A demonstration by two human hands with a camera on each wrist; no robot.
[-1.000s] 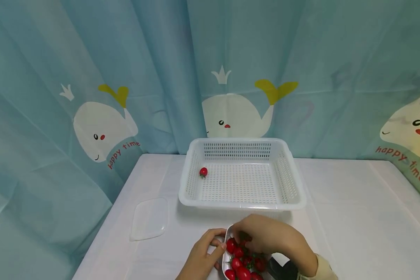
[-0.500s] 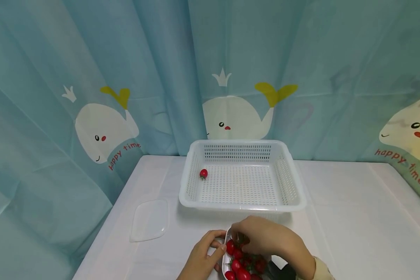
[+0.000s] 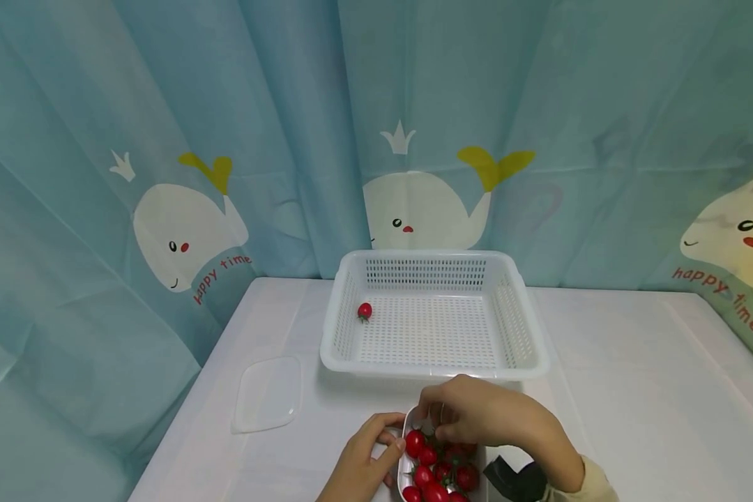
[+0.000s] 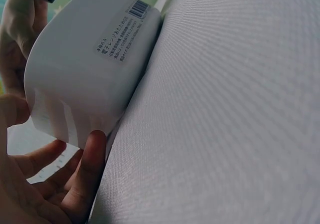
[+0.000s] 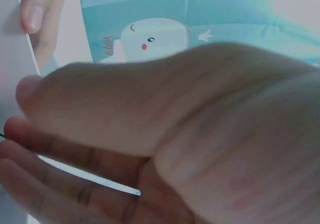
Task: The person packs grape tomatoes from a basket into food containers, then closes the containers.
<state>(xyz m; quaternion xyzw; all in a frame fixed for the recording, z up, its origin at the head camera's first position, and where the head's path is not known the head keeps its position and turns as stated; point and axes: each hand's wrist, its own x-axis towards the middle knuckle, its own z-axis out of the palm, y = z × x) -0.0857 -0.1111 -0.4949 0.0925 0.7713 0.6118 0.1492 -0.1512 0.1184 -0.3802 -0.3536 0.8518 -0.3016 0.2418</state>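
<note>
A white plastic container (image 4: 75, 69) of cherry tomatoes (image 3: 423, 477) stands near the table's front edge, a printed label on its side. My left hand (image 3: 367, 453) grips its left rim, with the thumb over the edge and the fingers against the outer wall. Above the far end of the container is my right hand (image 3: 486, 415), its fingers bent and pointing down by a green stem. In the right wrist view its thumb and fingertips (image 5: 17, 126) come near each other at the left edge; I cannot tell whether they pinch a tomato.
Behind the container stands a white slotted basket (image 3: 433, 371) with one cherry tomato (image 3: 364, 311) at its left. A clear lid (image 3: 268, 394) lies on the left of the white table (image 3: 627, 390). A blue whale-print curtain (image 3: 301, 139) hangs behind.
My right hand has lifted a little from among the tomatoes and shifted slightly right, uncovering more of them. My left hand keeps its place on the container.
</note>
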